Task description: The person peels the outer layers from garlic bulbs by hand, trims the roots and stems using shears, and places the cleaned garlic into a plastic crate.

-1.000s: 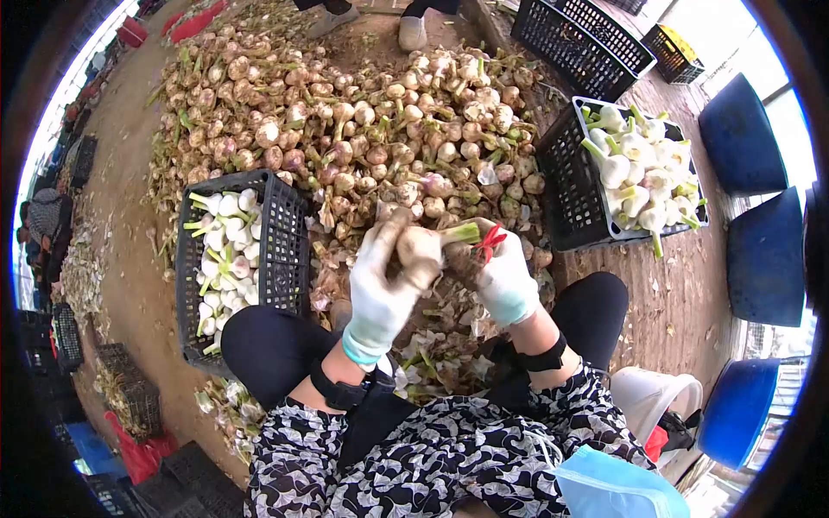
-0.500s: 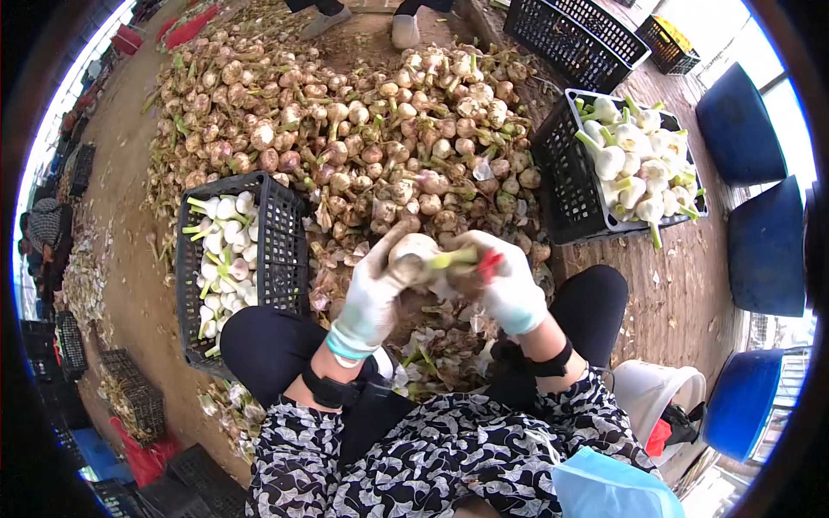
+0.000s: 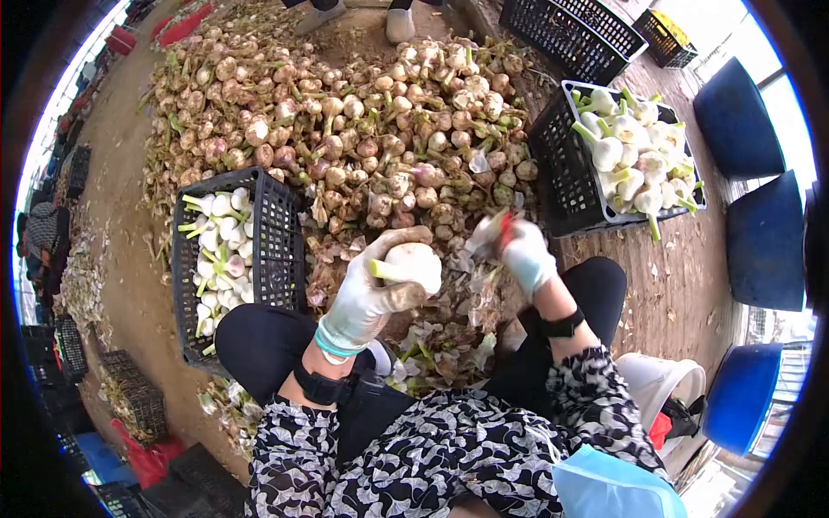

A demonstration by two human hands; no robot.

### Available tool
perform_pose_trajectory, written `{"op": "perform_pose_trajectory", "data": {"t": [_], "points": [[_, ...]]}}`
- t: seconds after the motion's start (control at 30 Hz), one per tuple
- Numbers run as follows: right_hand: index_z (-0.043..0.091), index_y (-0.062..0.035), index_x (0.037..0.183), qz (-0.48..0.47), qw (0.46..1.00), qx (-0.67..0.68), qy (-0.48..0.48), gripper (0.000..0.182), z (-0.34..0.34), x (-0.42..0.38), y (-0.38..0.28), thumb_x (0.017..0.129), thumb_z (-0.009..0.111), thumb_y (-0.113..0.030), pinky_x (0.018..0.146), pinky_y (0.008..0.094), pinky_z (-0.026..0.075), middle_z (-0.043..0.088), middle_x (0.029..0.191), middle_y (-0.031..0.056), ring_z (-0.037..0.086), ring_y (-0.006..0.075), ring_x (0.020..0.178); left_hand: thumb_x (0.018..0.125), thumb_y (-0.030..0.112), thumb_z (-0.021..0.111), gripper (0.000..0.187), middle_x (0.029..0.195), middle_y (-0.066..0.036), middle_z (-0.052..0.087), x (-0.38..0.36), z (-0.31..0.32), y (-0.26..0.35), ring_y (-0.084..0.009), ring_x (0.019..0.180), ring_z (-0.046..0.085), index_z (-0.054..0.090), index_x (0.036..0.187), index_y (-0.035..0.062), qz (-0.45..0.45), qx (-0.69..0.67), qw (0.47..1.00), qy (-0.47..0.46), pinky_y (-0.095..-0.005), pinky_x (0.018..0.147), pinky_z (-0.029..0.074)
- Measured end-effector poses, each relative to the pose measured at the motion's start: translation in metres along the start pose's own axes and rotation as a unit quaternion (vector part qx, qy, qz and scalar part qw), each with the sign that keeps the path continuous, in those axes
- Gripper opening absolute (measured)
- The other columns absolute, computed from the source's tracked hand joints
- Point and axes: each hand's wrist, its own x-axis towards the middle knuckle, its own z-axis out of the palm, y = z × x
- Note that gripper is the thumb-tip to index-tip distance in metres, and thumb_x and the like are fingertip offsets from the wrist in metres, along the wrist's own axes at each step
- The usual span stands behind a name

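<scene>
At far left a black crate [image 3: 281, 250] holds peeled white garlic beside the person's knee. The gloved left hand [image 3: 367, 293] is closed around a peeled garlic bulb [image 3: 414, 263], its green stem stub pointing left, above the scattered skins [image 3: 440, 341]. The gloved right hand [image 3: 522, 250] pinches a small red-handled tool [image 3: 505, 226] near the unpeeled garlic heap [image 3: 345, 129]. Further right, another crate [image 3: 561, 181] holds white bulbs.
</scene>
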Motion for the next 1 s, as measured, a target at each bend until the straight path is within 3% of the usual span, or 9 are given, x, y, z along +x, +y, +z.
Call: {"op": "perform_pose_trajectory", "data": {"t": [0.07, 0.17, 0.27, 0.37, 0.43, 0.5, 0.63, 0.73, 1.0], "points": [[0.062, -0.0023, 0.092, -0.042, 0.938, -0.280, -0.202, 0.026, 0.014, -0.017, 0.009, 0.069, 0.050, -0.001, 0.074, 0.0385, 0.050, 0.063, 0.085, 0.0212, 0.061, 0.0371, 0.081, 0.066, 0.013, 0.081, 0.068, 0.110, -0.009, 0.055, 0.002, -0.007, -0.003, -0.0158, 0.099, 0.056, 0.047, 0.122, -0.0045, -0.015, 0.070, 0.997, 0.018, -0.0267, 0.086, 0.047], [0.064, -0.0039, 0.094, 0.004, 0.922, -0.340, -0.188, 0.030, 0.006, -0.015, -0.013, 0.068, 0.049, -0.004, 0.074, 0.0406, 0.049, 0.062, 0.088, 0.0225, 0.061, 0.0373, 0.083, 0.066, 0.004, 0.077, 0.069, 0.120, -0.013, 0.050, 0.007, -0.006, -0.002, -0.0168, 0.110, 0.050, 0.043, 0.125, -0.0075, -0.043, 0.153, 0.987, 0.019, -0.0278, 0.092, 0.044], [0.062, -0.0030, 0.095, -0.021, 0.986, -0.097, -0.132, 0.023, 0.001, -0.018, -0.037, 0.075, 0.057, -0.012, 0.068, 0.0350, 0.049, 0.062, 0.082, 0.0164, 0.061, 0.0293, 0.077, 0.068, -0.002, 0.073, 0.069, 0.121, -0.014, 0.051, 0.010, -0.009, -0.009, -0.0160, 0.110, 0.050, 0.041, 0.129, -0.0073, 0.058, 0.346, 0.936, 0.016, -0.0292, 0.095, 0.043], [0.058, 0.0015, 0.094, -0.048, 0.977, 0.157, -0.137, 0.035, 0.017, -0.028, -0.071, 0.082, 0.068, -0.030, 0.064, 0.0281, 0.048, 0.061, 0.075, 0.0041, 0.059, 0.0146, 0.073, 0.069, -0.003, 0.072, 0.066, 0.119, -0.013, 0.052, 0.009, 0.010, 0.001, -0.0153, 0.108, 0.052, 0.043, 0.128, -0.0071, -0.054, 0.157, 0.986, -0.013, -0.0289, 0.094, 0.043], [0.057, 0.0001, 0.086, 0.039, 0.963, 0.189, -0.189, 0.026, 0.006, -0.025, -0.072, 0.081, 0.069, -0.023, 0.055, 0.0244, 0.043, 0.055, 0.066, 0.0004, 0.049, 0.0111, 0.059, 0.070, 0.000, 0.074, 0.064, 0.117, -0.012, 0.053, 0.009, -0.004, -0.010, -0.0158, 0.108, 0.052, 0.045, 0.126, -0.0071, -0.021, 0.194, 0.980, -0.034, -0.0289, 0.093, 0.043], [0.058, -0.0009, 0.087, -0.194, 0.976, -0.075, -0.061, 0.017, 0.009, -0.007, -0.020, 0.078, 0.066, -0.013, 0.048, 0.0235, 0.041, 0.055, 0.063, 0.0008, 0.049, 0.0097, 0.052, 0.070, 0.002, 0.075, 0.062, 0.114, -0.009, 0.053, 0.006, -0.006, -0.018, -0.0158, 0.107, 0.052, 0.046, 0.125, -0.0066, -0.010, 0.240, 0.971, -0.014, -0.0285, 0.093, 0.043], [0.057, 0.0010, 0.086, 0.006, 0.982, 0.157, -0.102, 0.013, 0.002, -0.028, -0.041, 0.073, 0.058, -0.003, 0.052, 0.0306, 0.045, 0.053, 0.060, 0.0101, 0.056, 0.0169, 0.056, 0.067, 0.006, 0.078, 0.061, 0.109, -0.009, 0.054, 0.010, -0.003, -0.008, -0.0161, 0.105, 0.053, 0.052, 0.122, -0.0026, 0.031, 0.303, 0.952, 0.016, -0.0278, 0.092, 0.042], [0.058, 0.0015, 0.086, -0.228, 0.964, -0.134, 0.003, 0.017, 0.015, -0.042, -0.060, 0.070, 0.061, -0.004, 0.060, 0.0413, 0.047, 0.059, 0.072, 0.0212, 0.059, 0.0395, 0.068, 0.066, 0.006, 0.078, 0.061, 0.109, -0.010, 0.054, 0.011, -0.003, -0.011, -0.0163, 0.104, 0.053, 0.052, 0.121, -0.0024, 0.054, 0.363, 0.930, 0.017, -0.0281, 0.091, 0.043], [0.058, 0.0006, 0.097, -0.087, 0.985, -0.151, -0.008, 0.021, 0.009, -0.029, -0.045, 0.077, 0.059, -0.006, 0.066, 0.0377, 0.049, 0.063, 0.086, 0.0213, 0.063, 0.0335, 0.078, 0.073, -0.001, 0.070, 0.066, 0.123, -0.012, 0.050, 0.006, 0.003, -0.013, -0.0164, 0.111, 0.050, 0.037, 0.131, -0.0090, -0.055, 0.091, 0.994, 0.018, -0.0301, 0.094, 0.044]]}}
